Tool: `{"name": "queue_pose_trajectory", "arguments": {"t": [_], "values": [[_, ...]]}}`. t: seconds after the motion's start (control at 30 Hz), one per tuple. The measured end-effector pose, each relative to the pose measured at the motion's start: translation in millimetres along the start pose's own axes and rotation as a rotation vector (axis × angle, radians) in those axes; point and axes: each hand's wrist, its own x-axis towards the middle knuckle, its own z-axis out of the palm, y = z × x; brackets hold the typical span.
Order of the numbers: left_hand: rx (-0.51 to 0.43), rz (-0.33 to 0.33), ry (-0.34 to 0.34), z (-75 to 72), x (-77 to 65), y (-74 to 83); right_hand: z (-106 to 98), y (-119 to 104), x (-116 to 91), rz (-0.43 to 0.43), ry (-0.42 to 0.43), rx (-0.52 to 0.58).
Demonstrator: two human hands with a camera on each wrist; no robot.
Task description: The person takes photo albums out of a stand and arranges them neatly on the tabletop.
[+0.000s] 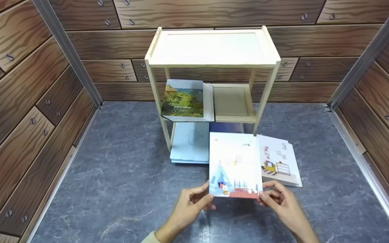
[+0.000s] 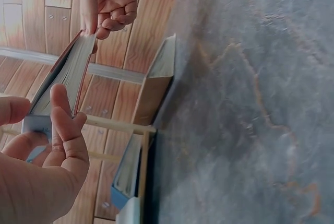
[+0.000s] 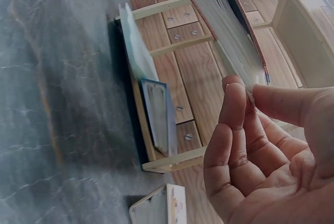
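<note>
Head view: left hand and right hand pinch a tent-illustrated book, partly hiding what seems a navy book in the wooden rack.

Plank-patterned walls around marbled grey floor

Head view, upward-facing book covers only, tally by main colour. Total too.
White with drawings: 2 (held book, second white book)
Landscape picture: 1 (photo album)
Light blue: 1 (light blue book)
Dark blue: 1 (dark blue book, partly hidden)
Total: 5
</note>
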Motion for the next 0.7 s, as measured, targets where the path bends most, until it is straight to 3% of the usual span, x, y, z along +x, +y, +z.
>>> {"name": "queue_pose_trajectory", "arguments": {"t": [0.23, 0.47, 0.7], "values": [[-0.026, -0.045, -0.003, 3.0, -4.6, -13.4, -0.3, 12.9, -2.9, 0.041, -0.023, 0.002], [-0.024, -0.115, 0.015, 4.8, -6.0, -21.9, -2.0, 26.3, -4.2, -0.018, -0.067, -0.033], [-0.022, -0.144, 0.007, 6.5, -8.9, -30.4, -5.3, 35.2, -4.1, -0.001, -0.105, -0.068]]}}
